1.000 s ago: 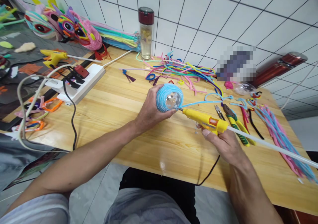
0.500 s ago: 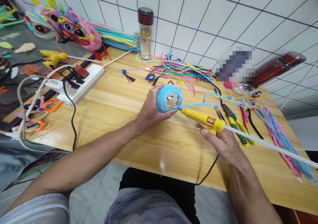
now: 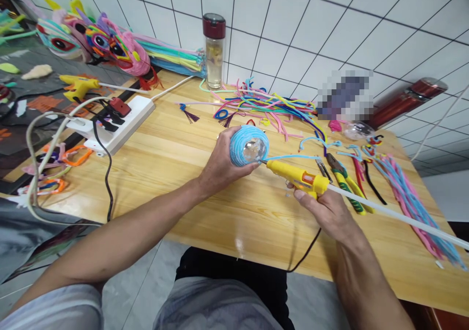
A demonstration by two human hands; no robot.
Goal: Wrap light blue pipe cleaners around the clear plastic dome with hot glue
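Observation:
Above the middle of the table, my left hand [image 3: 223, 160] grips a clear plastic ball [image 3: 254, 149] wound with light-blue pipe cleaner [image 3: 240, 138]. A bare transparent patch of the ball faces me. From the ball's lower right, a loose blue pipe cleaner end [image 3: 293, 157] sticks out to the right. Wrapped round the handle of a yellow hot glue gun [image 3: 293, 174] is my right hand [image 3: 326, 208]. The gun's nozzle meets the ball's lower right rim beside the pipe cleaner. A long white glue stick [image 3: 388, 212] runs out of the gun's back.
Green-and-yellow pliers [image 3: 344, 181] lie right of the gun, with a pink and blue pipe cleaner bundle [image 3: 414, 208] beyond. A pipe cleaner pile [image 3: 271, 105] and a glass bottle [image 3: 214, 51] are near the wall. At left are a power strip [image 3: 128, 122] and a second glue gun [image 3: 78, 86].
The ball and glue gun have shifted only very slightly left with the view. The loose pipe cleaner end now points a little lower. Both hands keep their holds.

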